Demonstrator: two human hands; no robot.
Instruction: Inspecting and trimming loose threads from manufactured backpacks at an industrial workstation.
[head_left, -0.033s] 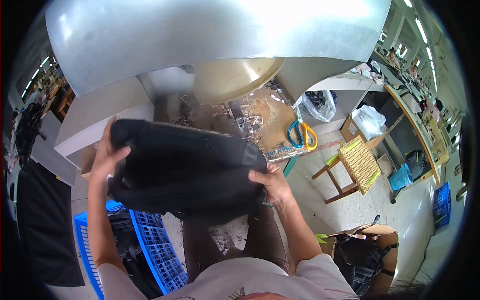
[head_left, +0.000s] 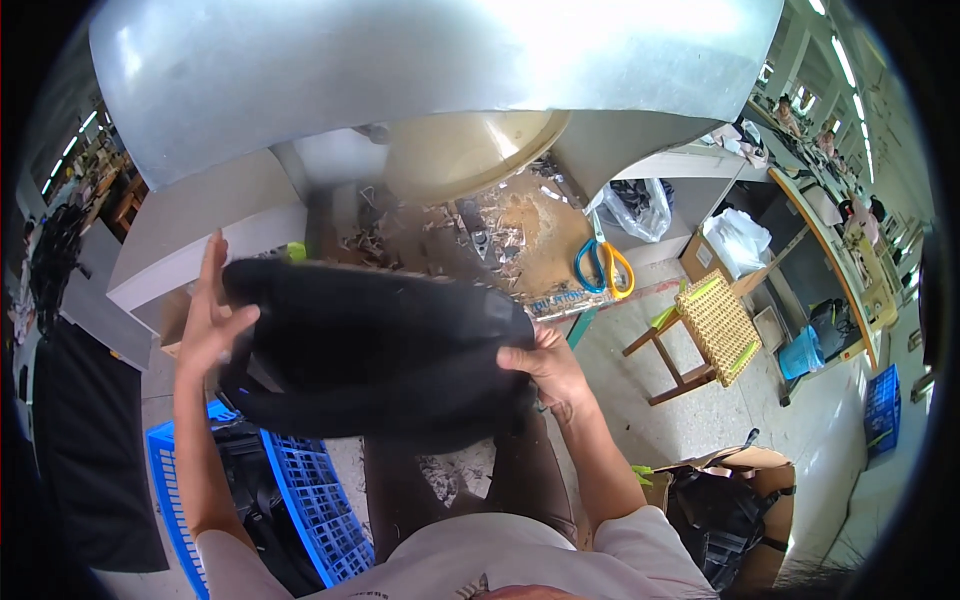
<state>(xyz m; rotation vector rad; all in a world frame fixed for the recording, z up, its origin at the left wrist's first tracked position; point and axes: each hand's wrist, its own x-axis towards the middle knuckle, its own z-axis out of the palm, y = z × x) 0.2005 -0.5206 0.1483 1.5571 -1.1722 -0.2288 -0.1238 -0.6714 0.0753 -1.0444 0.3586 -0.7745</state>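
A large black bag (head_left: 380, 350), smeared by motion, hangs in front of me above my thighs. A strap loops along its lower left side. My right hand (head_left: 550, 368) grips the bag's right end, thumb on the near face and fingers partly hidden at its edge. By the left end is my left hand (head_left: 208, 318), its fingers stretched upward and its thumb spread across the bag's edge. Beyond the bag, a scrap-strewn work surface (head_left: 545, 225) lies under a curved metal hood (head_left: 430, 60). Scissors (head_left: 603, 268) with one blue and one yellow handle rest at its right edge.
To my lower left stands a blue plastic basket (head_left: 315, 500) with black items. An open cardboard box (head_left: 780, 500) of black bags is at lower right. A woven-seat stool (head_left: 718, 325) stands to the right, near a blue bucket (head_left: 802, 355). A round tan disc (head_left: 470, 150) sits under the hood.
The bag's upper left edge has dropped slightly, uncovering a bit of yellow-green behind it. My left hand has shifted a little left, its fingers straighter. My right hand keeps its grip.
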